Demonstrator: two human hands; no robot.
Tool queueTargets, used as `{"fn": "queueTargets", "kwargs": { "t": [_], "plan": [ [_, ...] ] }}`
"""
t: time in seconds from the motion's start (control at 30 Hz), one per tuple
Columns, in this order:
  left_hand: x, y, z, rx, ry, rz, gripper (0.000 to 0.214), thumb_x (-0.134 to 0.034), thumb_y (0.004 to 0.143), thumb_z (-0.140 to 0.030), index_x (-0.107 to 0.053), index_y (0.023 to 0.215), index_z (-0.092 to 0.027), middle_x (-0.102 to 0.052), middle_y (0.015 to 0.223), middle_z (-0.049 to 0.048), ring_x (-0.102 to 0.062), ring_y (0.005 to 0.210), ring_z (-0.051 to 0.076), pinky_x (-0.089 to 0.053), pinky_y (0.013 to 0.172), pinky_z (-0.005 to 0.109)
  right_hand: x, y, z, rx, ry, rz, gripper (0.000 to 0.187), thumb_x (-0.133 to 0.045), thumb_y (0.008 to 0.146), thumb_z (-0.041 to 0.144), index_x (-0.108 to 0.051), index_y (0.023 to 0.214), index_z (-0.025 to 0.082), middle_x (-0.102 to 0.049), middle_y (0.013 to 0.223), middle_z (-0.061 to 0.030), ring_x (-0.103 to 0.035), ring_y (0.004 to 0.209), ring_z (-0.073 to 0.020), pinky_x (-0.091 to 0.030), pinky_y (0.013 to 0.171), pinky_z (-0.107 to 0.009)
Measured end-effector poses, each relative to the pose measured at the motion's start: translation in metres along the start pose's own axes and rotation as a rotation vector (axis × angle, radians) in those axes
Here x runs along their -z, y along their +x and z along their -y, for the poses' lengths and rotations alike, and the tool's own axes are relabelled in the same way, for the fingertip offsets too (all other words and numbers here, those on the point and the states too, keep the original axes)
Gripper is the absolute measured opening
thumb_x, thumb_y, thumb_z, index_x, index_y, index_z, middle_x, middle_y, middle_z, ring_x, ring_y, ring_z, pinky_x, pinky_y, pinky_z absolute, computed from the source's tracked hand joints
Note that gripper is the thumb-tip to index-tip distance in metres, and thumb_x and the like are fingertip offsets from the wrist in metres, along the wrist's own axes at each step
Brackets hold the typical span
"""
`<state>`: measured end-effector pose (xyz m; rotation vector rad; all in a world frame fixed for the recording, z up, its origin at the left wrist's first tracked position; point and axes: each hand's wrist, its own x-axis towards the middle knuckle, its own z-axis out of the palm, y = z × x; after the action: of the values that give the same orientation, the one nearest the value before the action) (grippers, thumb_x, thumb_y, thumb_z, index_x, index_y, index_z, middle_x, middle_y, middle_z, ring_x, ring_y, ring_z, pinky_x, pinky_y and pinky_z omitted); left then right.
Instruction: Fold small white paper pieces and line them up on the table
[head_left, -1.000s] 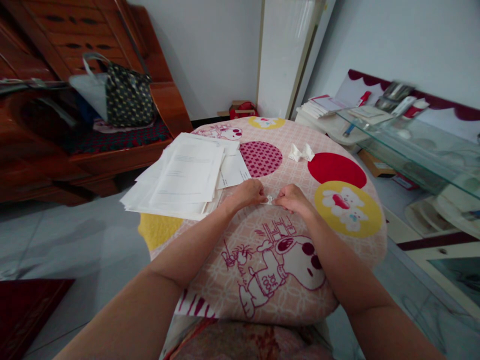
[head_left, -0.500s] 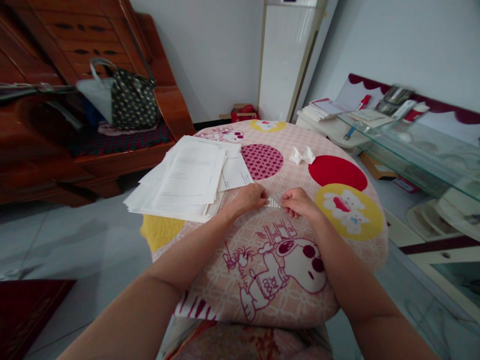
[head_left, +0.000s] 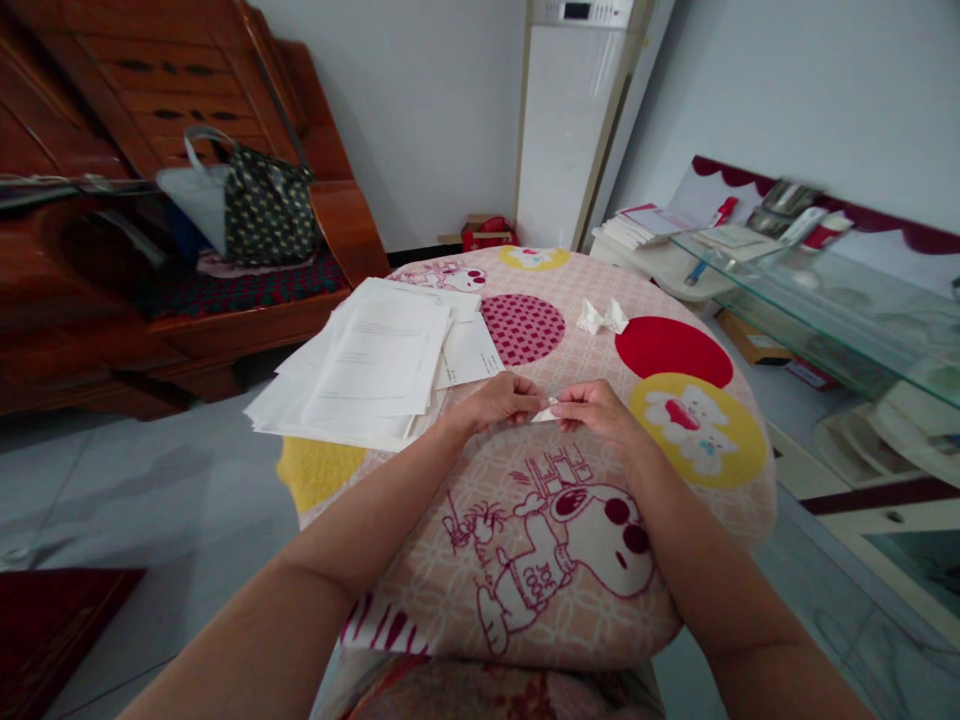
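Observation:
My left hand (head_left: 501, 400) and my right hand (head_left: 596, 406) meet over the middle of a round table with a pink cartoon-dog cloth (head_left: 555, 540). Both pinch a small folded piece of white paper (head_left: 547, 412) between their fingertips, just above the cloth. A finished-looking folded white paper shape (head_left: 602, 316) lies farther back on the cloth, beside a red circle. A loose stack of white printed sheets (head_left: 375, 365) rests on the table's left side, close to my left hand.
A dark wooden bench (head_left: 150, 260) with a patterned handbag (head_left: 262, 205) stands at the left. A glass-topped counter (head_left: 825, 290) with books and cups runs along the right. A tall white appliance (head_left: 570, 120) stands behind the table.
My hands drew slightly apart half a second ago and have now closed together again on the small paper. The view shifted a little.

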<state>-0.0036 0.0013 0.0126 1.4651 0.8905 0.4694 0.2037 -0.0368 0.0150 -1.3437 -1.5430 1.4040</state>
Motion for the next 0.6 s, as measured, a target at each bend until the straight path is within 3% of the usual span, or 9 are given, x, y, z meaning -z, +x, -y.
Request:
{"fn": "queueTargets", "kwargs": {
  "t": [0.17, 0.6],
  "plan": [
    [0.0009, -0.0061, -0.0045, 0.072, -0.103, 0.075, 0.019, -0.070, 0.083, -0.026, -0.067, 0.069, -0.012, -0.063, 0.060, 0.0007, -0.057, 0.054, 0.008, -0.041, 0.052, 0.019, 0.0037, -0.0031, 0.0036, 0.011, 0.104, -0.049, 0.033, -0.079, 0.065, 0.047, -0.068, 0.061, 0.016, -0.065, 0.056, -0.0023, -0.057, 0.052, -0.0117, -0.045, 0.055, -0.025],
    [0.0035, -0.0092, -0.0023, 0.127, -0.132, 0.210, 0.013, -0.076, 0.072, -0.024, -0.073, 0.071, -0.012, -0.067, 0.061, 0.0014, -0.057, 0.053, 0.007, -0.041, 0.051, 0.018, 0.0036, -0.0060, 0.0046, 0.020, 0.069, -0.020, 0.026, -0.080, 0.064, 0.042, -0.071, 0.062, 0.017, -0.066, 0.058, -0.0014, -0.057, 0.054, -0.0120, -0.048, 0.056, -0.026]
  ]
}}
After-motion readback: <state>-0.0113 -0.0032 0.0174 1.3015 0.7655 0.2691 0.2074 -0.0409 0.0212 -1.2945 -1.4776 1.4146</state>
